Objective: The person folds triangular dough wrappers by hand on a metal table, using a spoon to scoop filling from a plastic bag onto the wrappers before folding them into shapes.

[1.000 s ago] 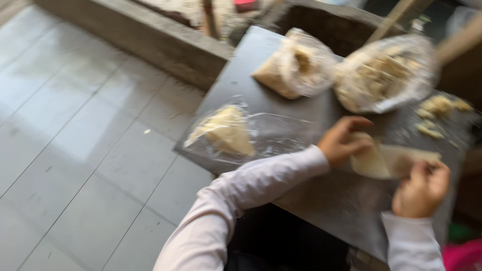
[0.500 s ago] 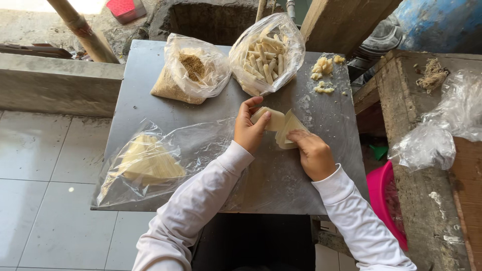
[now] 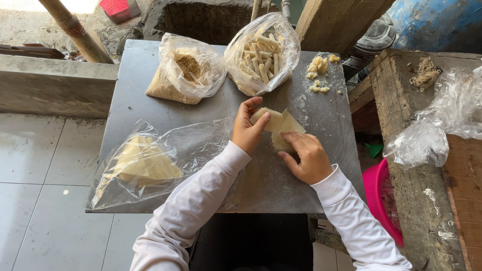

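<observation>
Two hands folding a thin dough wrapper (image 3: 275,126) on the grey table (image 3: 150,100).
Likely light, soft, tear-prone; best pinched at edges. Left hand (image 3: 248,128) curled, thumb and fingers nipping the wrapper's left corner; right hand (image 3: 306,155) arched, fingertips pressing its near edge. Wrapper just below the bag of rolled sticks (image 3: 261,52).

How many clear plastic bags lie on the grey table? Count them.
3: crumb bag back left, bag of rolls back centre, bag of wrappers front left. Crumpled plastic lies off-table.
</observation>
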